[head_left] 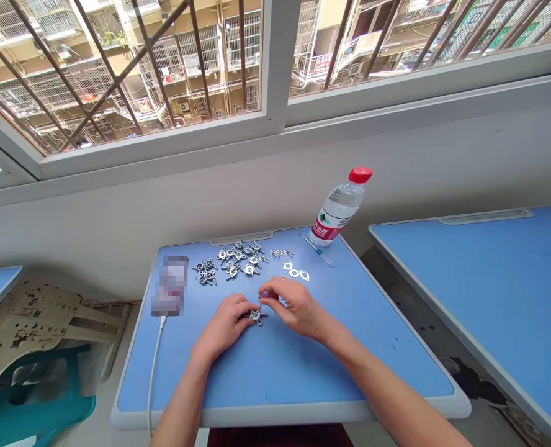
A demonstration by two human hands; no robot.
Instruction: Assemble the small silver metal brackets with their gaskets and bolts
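At far left, a teal plastic seat (38,403) stands on the floor beside a worn cream chair (24,323) with dark patches. The blue bench (326,366) carries, at its left edge, a pixelated rectangular item (169,285) with a white cable (154,366) running from its near end over the bench's front edge. Next, four metal fittings (205,271) lie grouped; a larger pile of fittings (239,257) lies just beside them, toward the rear. The left hand (226,320) rests at the bench's middle, its grip narrow, holding one metal fitting (255,315) by its left side, low over the bench. The right hand (294,304) is bent over that fitting, thumb and fingers curled together; whether its grip holds a small piece cannot be told. Behind it lie small metal pieces (279,252) and three flat metal plates (296,272). Further right, a pen (319,250) lies near a red-capped water bottle (337,211), upright. A separate blue table (489,298) stands at far right.
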